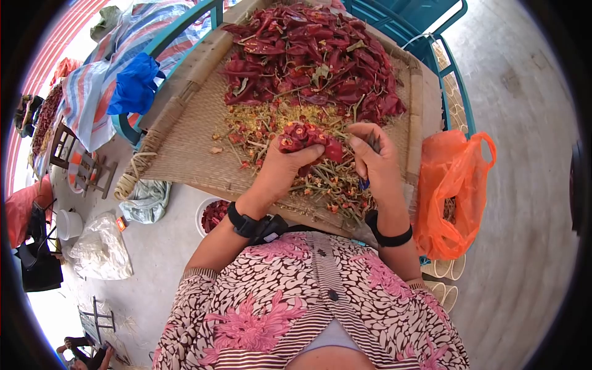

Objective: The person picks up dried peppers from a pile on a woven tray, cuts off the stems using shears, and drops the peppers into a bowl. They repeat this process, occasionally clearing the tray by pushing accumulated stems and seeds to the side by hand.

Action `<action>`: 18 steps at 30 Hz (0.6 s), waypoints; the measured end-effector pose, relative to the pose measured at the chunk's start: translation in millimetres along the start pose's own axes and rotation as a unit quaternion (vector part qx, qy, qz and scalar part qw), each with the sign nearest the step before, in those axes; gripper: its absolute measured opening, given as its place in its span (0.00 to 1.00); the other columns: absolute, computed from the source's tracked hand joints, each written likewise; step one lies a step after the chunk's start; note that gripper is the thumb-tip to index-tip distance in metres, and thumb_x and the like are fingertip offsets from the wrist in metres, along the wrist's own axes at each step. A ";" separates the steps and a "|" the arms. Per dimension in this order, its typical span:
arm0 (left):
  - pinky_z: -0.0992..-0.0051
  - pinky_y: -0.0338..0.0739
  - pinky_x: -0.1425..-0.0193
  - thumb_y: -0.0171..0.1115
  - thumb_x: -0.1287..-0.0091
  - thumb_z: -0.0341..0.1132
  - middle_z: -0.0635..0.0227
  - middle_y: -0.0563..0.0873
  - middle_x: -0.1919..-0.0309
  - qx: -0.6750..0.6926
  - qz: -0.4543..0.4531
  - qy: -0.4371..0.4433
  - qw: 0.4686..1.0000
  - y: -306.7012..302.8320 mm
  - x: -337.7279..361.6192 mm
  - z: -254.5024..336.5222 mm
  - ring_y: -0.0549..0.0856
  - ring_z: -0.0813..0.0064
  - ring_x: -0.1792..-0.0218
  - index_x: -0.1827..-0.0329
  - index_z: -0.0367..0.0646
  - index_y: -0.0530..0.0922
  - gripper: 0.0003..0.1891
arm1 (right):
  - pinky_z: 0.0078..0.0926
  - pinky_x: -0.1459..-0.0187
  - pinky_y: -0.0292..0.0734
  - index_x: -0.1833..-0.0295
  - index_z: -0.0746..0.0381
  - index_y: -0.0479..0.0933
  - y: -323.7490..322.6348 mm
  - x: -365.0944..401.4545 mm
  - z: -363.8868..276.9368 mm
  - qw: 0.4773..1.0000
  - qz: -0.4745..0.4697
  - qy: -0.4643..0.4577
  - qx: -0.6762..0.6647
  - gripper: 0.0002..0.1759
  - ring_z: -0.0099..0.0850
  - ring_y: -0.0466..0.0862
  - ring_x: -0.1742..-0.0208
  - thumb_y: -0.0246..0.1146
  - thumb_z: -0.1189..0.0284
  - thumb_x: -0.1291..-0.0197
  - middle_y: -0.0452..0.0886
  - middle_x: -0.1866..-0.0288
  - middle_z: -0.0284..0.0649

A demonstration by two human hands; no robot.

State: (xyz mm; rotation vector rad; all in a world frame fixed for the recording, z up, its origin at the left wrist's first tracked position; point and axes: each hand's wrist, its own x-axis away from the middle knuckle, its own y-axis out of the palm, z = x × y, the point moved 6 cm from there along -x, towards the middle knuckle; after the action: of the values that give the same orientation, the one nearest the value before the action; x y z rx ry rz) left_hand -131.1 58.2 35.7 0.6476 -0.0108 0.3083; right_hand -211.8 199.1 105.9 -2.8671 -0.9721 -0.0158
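My left hand (280, 165) is closed around a bunch of dried red chili peppers (302, 137), their cut tops facing up. Just to the right, my right hand (377, 161) is closed on a small dark metal tool (374, 142) with a bit of blue showing below the fingers; its exact kind is mostly hidden. Beneath both hands lies a litter of chili stems (336, 185) and yellow seeds (265, 117). A large heap of dried red chilies (308, 55) covers the far part of the woven mat (185, 145).
An orange plastic bag (450, 191) hangs at the right edge. A blue bag (135, 83) hangs on the teal frame (166, 37) at the left. Below the mat stands a white bowl of red chilies (214, 214). Another person (86, 354) is at the lower left.
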 end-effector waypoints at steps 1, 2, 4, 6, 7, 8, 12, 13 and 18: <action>0.80 0.76 0.61 0.66 0.37 0.27 0.75 0.86 0.62 0.010 -0.006 0.010 1.000 1.2 -0.2 0.2 0.83 0.83 0.61 0.54 0.43 0.81 0.09 | 0.11 0.80 0.59 0.46 0.63 0.75 0.2 -0.5 0.1 1.000 0.018 -0.014 0.019 0.12 0.11 0.64 0.80 0.60 0.71 0.32 0.75 0.66 0.29; 0.80 0.76 0.61 0.66 0.37 0.26 0.75 0.86 0.62 0.021 -0.012 0.020 1.000 2.6 0.1 0.7 0.83 0.82 0.61 0.55 0.42 0.81 0.09 | 0.12 0.79 0.60 0.46 0.63 0.75 1.6 -0.1 -0.8 0.999 0.021 -0.019 0.014 0.13 0.11 0.65 0.79 0.61 0.71 0.32 0.75 0.65 0.29; 0.80 0.76 0.61 0.66 0.37 0.26 0.74 0.86 0.62 0.010 -0.009 -0.011 1.000 1.3 2.4 3.3 0.83 0.82 0.62 0.54 0.42 0.81 0.10 | 0.12 0.78 0.62 0.45 0.63 0.75 5.4 0.7 -3.7 0.999 0.029 -0.027 0.006 0.14 0.11 0.66 0.77 0.62 0.71 0.33 0.75 0.63 0.30; 0.79 0.76 0.62 0.65 0.38 0.26 0.74 0.85 0.62 0.002 -0.025 -0.031 0.999 -1.1 4.3 3.4 0.83 0.82 0.64 0.53 0.42 0.80 0.11 | 0.12 0.76 0.64 0.45 0.63 0.76 13.3 2.7 -5.6 1.000 0.011 -0.016 0.007 0.14 0.12 0.68 0.75 0.62 0.71 0.33 0.75 0.60 0.31; 0.79 0.76 0.62 0.65 0.38 0.25 0.73 0.85 0.62 0.000 -0.043 -0.035 0.998 -3.1 3.7 3.2 0.82 0.82 0.64 0.52 0.42 0.80 0.11 | 0.12 0.75 0.65 0.45 0.63 0.76 17.0 4.0 -5.5 1.000 0.002 -0.010 0.008 0.14 0.12 0.69 0.73 0.62 0.71 0.34 0.75 0.58 0.32; 0.78 0.75 0.62 0.65 0.38 0.25 0.73 0.85 0.62 -0.002 -0.060 -0.038 0.997 -3.5 2.6 2.7 0.82 0.81 0.65 0.52 0.42 0.79 0.12 | 0.13 0.74 0.65 0.45 0.63 0.76 19.7 5.6 -6.2 0.999 -0.005 -0.014 0.042 0.14 0.12 0.69 0.72 0.63 0.71 0.34 0.74 0.57 0.33; 0.77 0.75 0.61 0.65 0.38 0.25 0.72 0.84 0.62 0.054 -0.095 -0.016 0.994 0.1 1.1 3.0 0.81 0.80 0.65 0.52 0.41 0.79 0.12 | 0.12 0.75 0.61 0.46 0.63 0.77 26.3 12.2 -4.4 0.999 -0.024 -0.026 0.041 0.13 0.11 0.68 0.74 0.63 0.71 0.34 0.74 0.64 0.28; 0.77 0.75 0.61 0.65 0.38 0.25 0.72 0.84 0.62 0.063 -0.104 -0.018 0.992 2.0 1.3 1.1 0.81 0.80 0.65 0.52 0.41 0.79 0.12 | 0.11 0.76 0.60 0.46 0.63 0.77 25.5 12.5 -2.0 0.999 -0.025 -0.011 0.018 0.13 0.10 0.67 0.75 0.63 0.71 0.34 0.74 0.68 0.26; 0.77 0.76 0.60 0.64 0.38 0.25 0.73 0.85 0.64 0.145 -0.065 -0.030 0.987 8.9 7.4 2.0 0.82 0.80 0.65 0.54 0.41 0.80 0.10 | 0.11 0.78 0.57 0.50 0.62 0.77 26.8 15.1 -13.0 0.998 -0.011 -0.035 0.058 0.09 0.09 0.64 0.79 0.62 0.73 0.34 0.70 0.77 0.21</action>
State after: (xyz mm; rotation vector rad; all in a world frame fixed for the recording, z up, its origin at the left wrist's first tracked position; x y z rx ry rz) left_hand -126.4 65.8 43.3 0.9422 0.0183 0.1647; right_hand -183.2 185.7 116.7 -2.7670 -0.9824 0.1353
